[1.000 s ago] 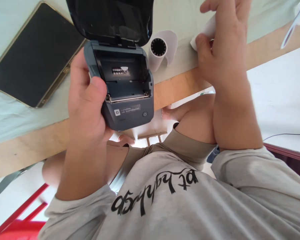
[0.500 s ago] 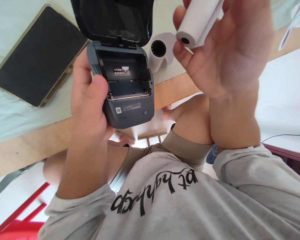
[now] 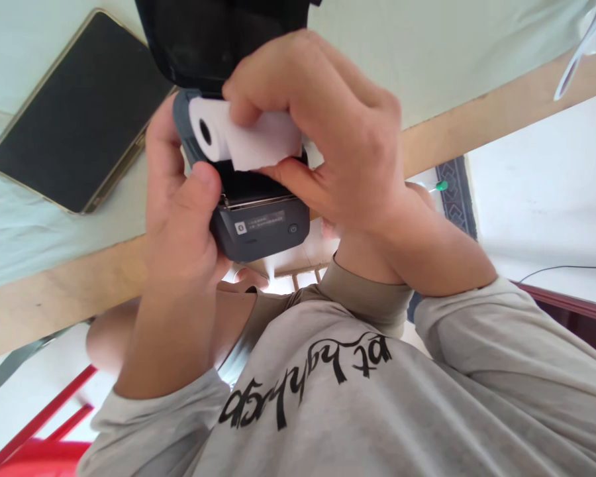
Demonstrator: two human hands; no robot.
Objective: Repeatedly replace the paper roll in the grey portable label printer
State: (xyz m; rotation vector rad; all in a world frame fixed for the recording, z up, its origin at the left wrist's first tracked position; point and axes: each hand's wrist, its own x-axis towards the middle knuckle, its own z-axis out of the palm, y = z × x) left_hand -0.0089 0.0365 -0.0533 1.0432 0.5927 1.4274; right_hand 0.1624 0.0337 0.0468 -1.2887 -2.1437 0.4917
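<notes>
left hand point(image 3: 179, 218): wrapped around label printer point(image 3: 258, 222), steadying it, lid up | right hand point(image 3: 322, 126): pinching paper roll point(image 3: 238, 136) over open bay

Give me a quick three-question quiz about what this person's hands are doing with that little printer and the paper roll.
1. True or false: the lid of the printer is shut.
2. Which hand holds the paper roll? A) left hand B) right hand C) neither
3. Fill in: the flat dark device lying on the table to the left of the printer is a ____.

Key:
1. False; the lid stands open above the compartment.
2. B; the right hand grips the roll over the open compartment while the left hand holds the printer body.
3. tablet.
</notes>
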